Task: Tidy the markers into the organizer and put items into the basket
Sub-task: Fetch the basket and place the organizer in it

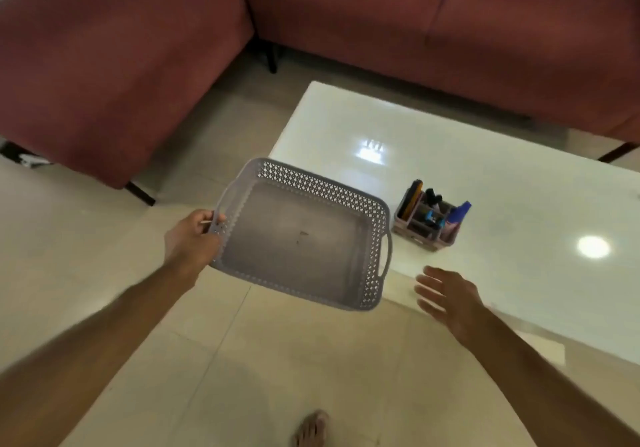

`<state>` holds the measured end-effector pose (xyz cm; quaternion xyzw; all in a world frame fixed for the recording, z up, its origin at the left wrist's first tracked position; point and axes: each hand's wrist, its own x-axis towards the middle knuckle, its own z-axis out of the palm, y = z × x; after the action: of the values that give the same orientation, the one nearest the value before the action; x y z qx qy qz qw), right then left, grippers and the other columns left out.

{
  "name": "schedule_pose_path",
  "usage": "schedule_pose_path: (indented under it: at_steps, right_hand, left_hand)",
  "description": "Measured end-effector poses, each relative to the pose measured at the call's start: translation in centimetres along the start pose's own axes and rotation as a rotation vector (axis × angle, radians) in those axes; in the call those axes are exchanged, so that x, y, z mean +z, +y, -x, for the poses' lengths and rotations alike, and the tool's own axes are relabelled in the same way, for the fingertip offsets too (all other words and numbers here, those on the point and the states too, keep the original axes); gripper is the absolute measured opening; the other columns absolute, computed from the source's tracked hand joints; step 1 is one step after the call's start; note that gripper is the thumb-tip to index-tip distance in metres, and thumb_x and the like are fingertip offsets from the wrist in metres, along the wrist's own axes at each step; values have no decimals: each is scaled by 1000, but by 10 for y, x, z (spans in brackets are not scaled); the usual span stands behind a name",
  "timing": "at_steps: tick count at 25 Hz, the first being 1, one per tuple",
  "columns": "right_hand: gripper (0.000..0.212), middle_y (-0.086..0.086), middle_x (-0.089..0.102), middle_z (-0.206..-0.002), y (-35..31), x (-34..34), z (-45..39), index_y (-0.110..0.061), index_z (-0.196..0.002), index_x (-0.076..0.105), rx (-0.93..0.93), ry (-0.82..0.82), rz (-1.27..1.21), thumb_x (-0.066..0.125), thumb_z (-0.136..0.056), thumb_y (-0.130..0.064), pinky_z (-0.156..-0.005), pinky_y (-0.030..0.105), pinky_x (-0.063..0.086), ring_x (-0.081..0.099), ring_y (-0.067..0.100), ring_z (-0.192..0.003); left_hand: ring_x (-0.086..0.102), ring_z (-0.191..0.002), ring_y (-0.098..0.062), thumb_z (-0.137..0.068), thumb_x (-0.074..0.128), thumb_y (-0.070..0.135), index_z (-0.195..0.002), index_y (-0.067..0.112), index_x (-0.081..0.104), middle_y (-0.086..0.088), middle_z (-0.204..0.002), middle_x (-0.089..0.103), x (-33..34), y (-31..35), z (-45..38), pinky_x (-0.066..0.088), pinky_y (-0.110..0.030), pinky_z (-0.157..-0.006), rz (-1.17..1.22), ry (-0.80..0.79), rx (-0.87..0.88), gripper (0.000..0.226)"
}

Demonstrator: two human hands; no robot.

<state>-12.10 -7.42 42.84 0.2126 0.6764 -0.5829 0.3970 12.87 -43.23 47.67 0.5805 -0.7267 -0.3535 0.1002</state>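
My left hand (192, 239) grips the left handle of an empty grey perforated basket (311, 187), holding it in the air over the floor and the near-left corner of the white table (485, 176). My right hand (446, 294) hovers open, fingers spread, just right of the basket's right handle and above the table's front edge. A small pinkish organizer (420, 239) stands on the table beyond my right hand, with several markers (433, 199) and a blue-capped item (459, 213) upright in its compartments.
A dark red corner sofa (138, 66) wraps around the left and far sides of the table, with black legs on the beige tiled floor (242, 360). My bare foot (311, 429) shows at the bottom edge.
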Motion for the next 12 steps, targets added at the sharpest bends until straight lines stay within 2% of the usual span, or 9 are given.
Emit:
schedule_pose_path:
  at_steps: [3, 6, 10, 12]
  right_hand:
    - [20, 19, 68, -127, -41, -19, -27, -12, -113, 72, 19, 55, -8, 56, -104, -21, -104, 53, 50, 66, 41, -113]
    - [18, 17, 66, -119, -76, -21, -63, -9, -111, 69, 126, 51, -15, 59, -101, -20, -100, 56, 55, 68, 39, -105]
    - [11, 22, 67, -106, -89, -13, -109, -7, -111, 63, 200, 25, 9, 57, -102, -5, -70, 45, 65, 73, 39, -79]
    - [13, 24, 67, -99, -94, -17, -128, 2, -106, 63, 243, 56, 55, 55, -99, 9, -57, 41, 66, 70, 40, -77]
  left_hand:
    - [63, -88, -21, -94, 64, 8, -108, 26, 75, 0, -100, 73, 12, 30, -35, 44, -30, -67, -13, -2, -22, 25]
    - [67, -90, -25, -94, 66, 11, -100, 31, 74, -2, -100, 75, 32, 45, -66, 48, -32, -71, -56, 0, -54, 22]
    - [70, -91, -28, -94, 68, 18, -103, 24, 79, -4, -98, 79, 66, 64, -102, 56, -38, -80, -90, -22, -103, 16]
    - [72, -92, -29, -93, 71, 21, -107, 21, 81, -5, -99, 81, 93, 64, -115, 57, -38, -83, -138, 2, -161, 17]
